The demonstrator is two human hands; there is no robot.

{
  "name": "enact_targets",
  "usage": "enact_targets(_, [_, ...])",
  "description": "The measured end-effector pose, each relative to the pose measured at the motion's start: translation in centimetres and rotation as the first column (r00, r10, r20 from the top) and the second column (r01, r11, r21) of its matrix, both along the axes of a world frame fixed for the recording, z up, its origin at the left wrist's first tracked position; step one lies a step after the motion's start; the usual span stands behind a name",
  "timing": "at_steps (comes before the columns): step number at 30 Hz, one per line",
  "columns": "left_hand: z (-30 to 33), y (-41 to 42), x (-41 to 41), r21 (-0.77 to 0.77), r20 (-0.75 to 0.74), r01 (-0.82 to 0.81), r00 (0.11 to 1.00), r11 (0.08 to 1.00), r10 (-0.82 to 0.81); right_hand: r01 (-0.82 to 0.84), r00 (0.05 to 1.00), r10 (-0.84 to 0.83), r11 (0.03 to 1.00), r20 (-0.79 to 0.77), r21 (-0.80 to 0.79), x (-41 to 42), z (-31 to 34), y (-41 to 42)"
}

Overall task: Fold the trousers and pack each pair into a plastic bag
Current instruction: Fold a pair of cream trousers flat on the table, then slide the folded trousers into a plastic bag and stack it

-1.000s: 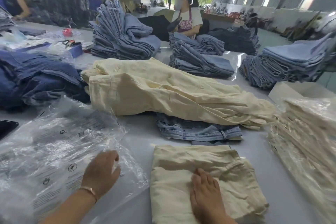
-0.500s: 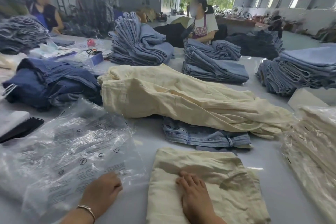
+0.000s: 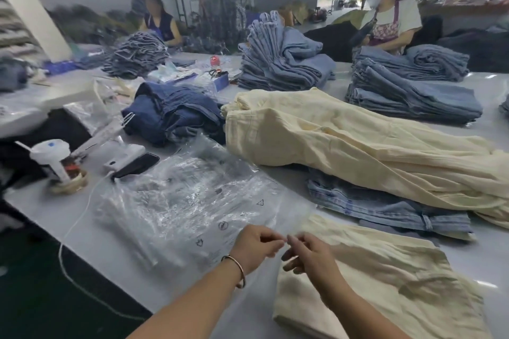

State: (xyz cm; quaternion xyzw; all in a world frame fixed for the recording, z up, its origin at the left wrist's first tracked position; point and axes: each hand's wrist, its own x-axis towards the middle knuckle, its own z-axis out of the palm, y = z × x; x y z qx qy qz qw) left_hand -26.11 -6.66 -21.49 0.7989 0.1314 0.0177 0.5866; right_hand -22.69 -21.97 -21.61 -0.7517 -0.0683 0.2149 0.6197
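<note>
Grey table (image 3: 115, 231), folded trousers (image 3: 385, 283) rt of hands, bags (image 3: 176, 201) beyond

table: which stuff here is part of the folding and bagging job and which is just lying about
In the job:
folded cream trousers
plastic bags
cream trousers pile
left hand
right hand

Lying about:
phone
lidded cup
white cable
red-capped bottle

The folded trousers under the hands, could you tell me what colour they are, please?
Pale cream-yellow, plain; the folded trousers show in the head view.
</note>
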Motion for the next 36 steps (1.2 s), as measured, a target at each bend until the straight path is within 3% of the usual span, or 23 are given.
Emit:
enact_targets(2, [-0.5, -0.5, -0.5, -0.001, -0.019, 0.003, 1.000, 1.000, -0.003, 0.022, 0.993, -0.023, 1.000, -0.115, -0.010, -0.1, 0.4, 0.9])
enact_targets(6, [-1.1, 0.0, -1.2, -0.044, -0.040, -0.051, 0.998, 0.998, 0.049, 0.030, 0.994, -0.034, 0.999, -0.100, -0.045, -0.4, 0.4, 1.6])
enact_targets(12, [-1.1, 1.5, -1.7, -0.322, -0.168, -0.121, 0.983, 0.939, 0.070, -0.004, 0.997, -0.004, 0.996, -0.083, -0.093, 0.4, 0.9, 2.6])
enact_targets(13, [-1.1, 1.7, -1.6, -0.279, -0.174, -0.166, 0.977, 0.946, 0.120, 0.015, 0.999, -0.021, 0.992, -0.047, -0.123, 0.5, 0.9, 2.7])
enact_targets(15, [-1.0, 2.4, -1.1, -0.029, -0.141, -0.307, 0.943, 0.951, 0.301, 0.070, 0.997, -0.067, 0.981, 0.027, -0.179, 0.8, 0.8, 2.5])
enact_targets(18, [0.0, 4.0, -0.9, 0.372, 0.045, -0.443, 0.887, 0.816, 0.460, 0.137, 0.989, -0.123, 0.964, 0.077, -0.228, 1.5, 0.3, 1.5])
enact_targets(21, [0.6, 5.4, -1.4, 0.644, 0.248, -0.381, 0.924, 0.663, 0.291, 0.273, 0.957, -0.240, 0.934, 0.161, -0.231, 2.2, -0.1, 0.5])
enact_targets(24, [0.0, 5.5, -2.3, 0.785, 0.086, -0.069, 0.996, 0.616, 0.001, 0.433, 0.897, -0.406, 0.887, 0.175, -0.161, 3.1, -0.4, -0.1])
enact_targets(26, [-0.6, 6.0, -2.7, 0.799, -0.046, 0.018, 0.998, 0.601, 0.031, 0.474, 0.877, -0.448, 0.868, 0.177, -0.152, 3.6, -0.6, -0.5])
enact_targets(29, [0.0, 8.6, -2.4, 0.737, 0.016, -0.210, 0.956, 0.643, 0.293, 0.417, 0.905, -0.380, 0.881, 0.190, -0.223, 3.9, -0.9, -1.1])
enact_targets(31, [1.8, 10.2, -1.6, 0.663, 0.114, -0.371, 0.908, 0.650, 0.403, 0.290, 0.951, -0.248, 0.924, 0.186, -0.251, 4.1, -1.0, -1.2])
enact_targets(34, [5.3, 11.0, -0.3, 0.586, 0.342, -0.562, 0.824, 0.583, 0.451, 0.110, 0.954, 0.009, 0.918, 0.299, -0.380, 5.3, -0.8, -2.6])
enact_targets(36, [6.8, 10.3, 0.4, 0.586, 0.489, -0.608, 0.793, 0.535, 0.365, 0.123, 0.883, 0.181, 0.802, 0.433, -0.585, 6.9, -0.5, -4.8])
